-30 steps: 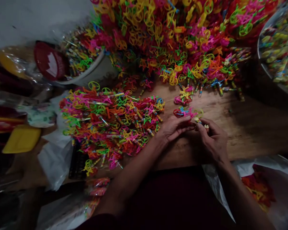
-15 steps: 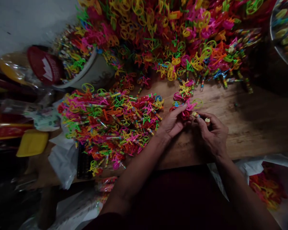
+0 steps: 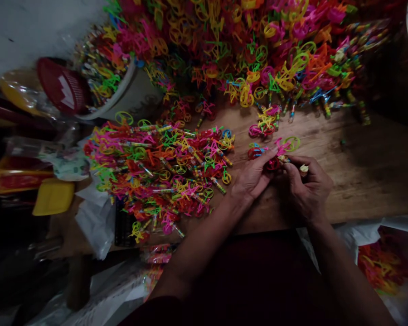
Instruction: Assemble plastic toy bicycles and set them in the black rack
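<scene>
My left hand (image 3: 253,179) is closed on a bright plastic toy (image 3: 283,146) with pink, red and yellow-green parts and round wheel-like loops. My right hand (image 3: 309,188) pinches a small patterned tube (image 3: 284,159) at the toy's right side; whether the two are joined I cannot tell. A cream-coloured piece (image 3: 304,169) pokes out between the right fingers, its lower part hidden. Just beyond the left fingertips lie blue and red toy pieces (image 3: 256,151). A little further off is a small cluster of similar toys (image 3: 268,121).
On the wooden table (image 3: 370,176), a heap of toys with tubes (image 3: 166,167) lies left of my hands. A larger pile (image 3: 224,50) covers the back. A white bucket (image 3: 141,97) of tubes stands back left. At the lower right is a bag (image 3: 384,262) of orange and yellow pieces.
The view has shifted slightly, so the table's things sit a little further right and higher. Both hands keep nearly the same grip, with the toy and tube still held between them.
</scene>
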Motion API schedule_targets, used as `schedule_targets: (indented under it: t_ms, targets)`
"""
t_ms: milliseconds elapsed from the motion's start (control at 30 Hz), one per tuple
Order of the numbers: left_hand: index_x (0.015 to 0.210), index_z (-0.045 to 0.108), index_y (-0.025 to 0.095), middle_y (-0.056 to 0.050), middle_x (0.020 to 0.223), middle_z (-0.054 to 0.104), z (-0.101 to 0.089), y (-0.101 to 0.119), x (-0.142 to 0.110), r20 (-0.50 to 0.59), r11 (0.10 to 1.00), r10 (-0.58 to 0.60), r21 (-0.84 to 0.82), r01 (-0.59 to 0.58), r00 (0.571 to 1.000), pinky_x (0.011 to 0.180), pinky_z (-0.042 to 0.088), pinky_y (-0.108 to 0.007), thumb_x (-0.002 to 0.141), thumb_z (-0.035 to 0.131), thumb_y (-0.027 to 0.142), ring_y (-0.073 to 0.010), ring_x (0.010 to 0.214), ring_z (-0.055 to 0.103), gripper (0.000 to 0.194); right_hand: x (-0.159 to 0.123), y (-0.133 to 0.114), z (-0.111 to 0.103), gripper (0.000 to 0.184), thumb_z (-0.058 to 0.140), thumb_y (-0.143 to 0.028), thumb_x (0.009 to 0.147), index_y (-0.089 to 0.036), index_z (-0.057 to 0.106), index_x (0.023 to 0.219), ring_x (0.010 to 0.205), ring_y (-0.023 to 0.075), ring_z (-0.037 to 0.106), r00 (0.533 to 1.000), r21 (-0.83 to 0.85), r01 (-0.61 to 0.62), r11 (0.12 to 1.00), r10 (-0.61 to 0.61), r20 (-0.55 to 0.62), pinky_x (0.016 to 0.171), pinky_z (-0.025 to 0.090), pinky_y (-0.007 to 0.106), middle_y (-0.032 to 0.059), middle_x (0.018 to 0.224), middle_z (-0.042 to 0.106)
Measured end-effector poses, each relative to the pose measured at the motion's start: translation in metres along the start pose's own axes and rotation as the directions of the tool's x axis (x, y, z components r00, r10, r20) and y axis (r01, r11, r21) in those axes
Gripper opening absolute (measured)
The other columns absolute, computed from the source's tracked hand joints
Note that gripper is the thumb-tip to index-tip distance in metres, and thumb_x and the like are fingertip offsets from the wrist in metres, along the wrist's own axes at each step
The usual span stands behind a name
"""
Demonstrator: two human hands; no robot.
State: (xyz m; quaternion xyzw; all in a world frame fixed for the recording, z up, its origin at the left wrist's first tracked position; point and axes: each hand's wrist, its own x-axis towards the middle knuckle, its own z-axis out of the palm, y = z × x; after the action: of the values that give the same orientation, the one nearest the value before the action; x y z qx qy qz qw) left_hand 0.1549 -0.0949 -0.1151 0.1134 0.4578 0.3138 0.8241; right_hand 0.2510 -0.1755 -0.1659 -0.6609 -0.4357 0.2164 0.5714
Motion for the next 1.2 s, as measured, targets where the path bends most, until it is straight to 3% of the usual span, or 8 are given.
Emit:
schedule_targets:
  t_ms: [167,267,400,567,800,933,1067,1200]
  targets:
    - [0.079,0.068,0.013,0.002,0.072,0.067,0.005,-0.005,-0.002,-0.014,0.993,0.084,0.082,-0.082,0.996,0.068,0.049,-0.021,0.093,0.065,0.012,-0.0082,0.066,0.062,0.015,-0.002,-0.001,0.001,0.014,0.059,-0.029,0.099,-0.022,0.068,0.105,0.083,0.0183,0.074,0.983,-0.161,0.168,0.972,-0.177,-0.042,0.069,0.061,0.029,0.0053,0.093,0.076]
    - [0.070,0.065,0.015,0.003,0.069,0.065,0.006,-0.008,-0.002,-0.030,0.959,0.218,0.192,-0.209,0.975,0.074,0.050,-0.021,0.085,0.077,0.018,-0.0096,0.072,0.064,0.020,-0.005,-0.003,0.002,0.014,0.056,-0.027,0.100,-0.022,0.067,0.107,0.085,0.0193,0.074,0.971,-0.249,0.216,0.944,-0.234,-0.043,0.073,0.062,0.031,0.0070,0.094,0.076]
    - [0.068,0.066,0.015,0.003,0.069,0.064,0.000,-0.011,0.002,0.039,0.898,0.322,0.303,-0.318,0.946,0.075,0.049,-0.021,0.082,0.079,0.020,-0.0088,0.071,0.061,0.020,-0.007,-0.007,0.002,0.013,0.055,-0.025,0.101,-0.021,0.065,0.107,0.081,0.0177,0.074,0.965,-0.269,0.235,0.934,-0.257,-0.046,0.068,0.060,0.029,0.0061,0.092,0.075]
    - [0.069,0.065,0.016,0.004,0.067,0.062,-0.003,-0.011,0.010,0.067,0.902,0.319,0.284,-0.325,0.945,0.073,0.049,-0.020,0.081,0.078,0.018,-0.0080,0.067,0.059,0.018,-0.006,-0.008,0.007,0.012,0.053,-0.022,0.102,-0.021,0.064,0.107,0.081,0.0179,0.073,0.948,-0.381,0.266,0.886,-0.311,-0.060,0.071,0.058,0.029,0.0070,0.090,0.074]
    - [0.075,0.067,0.015,0.001,0.074,0.069,0.007,-0.005,0.008,0.104,0.971,0.132,0.185,-0.150,0.986,0.078,0.053,-0.021,0.079,0.082,0.018,-0.0102,0.076,0.068,0.016,-0.005,0.003,0.009,0.014,0.056,-0.020,0.101,-0.022,0.063,0.113,0.086,0.0190,0.073,0.906,-0.351,0.321,0.880,-0.393,-0.158,0.076,0.058,0.030,0.0065,0.094,0.074]
    - [0.074,0.066,0.016,0.002,0.073,0.067,-0.003,-0.009,0.011,0.083,0.924,0.228,0.295,-0.242,0.970,0.077,0.053,-0.020,0.080,0.083,0.025,-0.0110,0.077,0.066,0.021,-0.004,-0.002,0.004,0.013,0.054,-0.023,0.102,-0.022,0.064,0.111,0.083,0.0183,0.073,0.939,-0.352,0.295,0.888,-0.339,-0.067,0.072,0.057,0.029,0.0065,0.094,0.075]
    - [0.070,0.064,0.016,0.003,0.068,0.062,-0.007,-0.013,0.011,0.123,0.890,0.313,0.309,-0.337,0.942,0.073,0.050,-0.020,0.086,0.074,0.018,-0.0085,0.069,0.059,0.019,-0.003,-0.011,-0.002,0.017,0.052,-0.033,0.103,-0.022,0.065,0.104,0.071,0.0182,0.070,0.977,-0.378,0.193,0.905,-0.212,-0.009,0.066,0.057,0.031,0.0070,0.088,0.074]
    - [0.071,0.064,0.015,0.002,0.071,0.063,0.004,-0.010,0.007,0.107,0.955,0.200,0.202,-0.219,0.974,0.075,0.050,-0.020,0.090,0.065,0.008,-0.0080,0.069,0.060,0.020,-0.004,-0.008,0.000,0.016,0.052,-0.031,0.103,-0.022,0.064,0.106,0.077,0.0195,0.072,0.966,-0.380,0.210,0.901,-0.252,-0.063,0.069,0.058,0.031,0.0082,0.090,0.074]
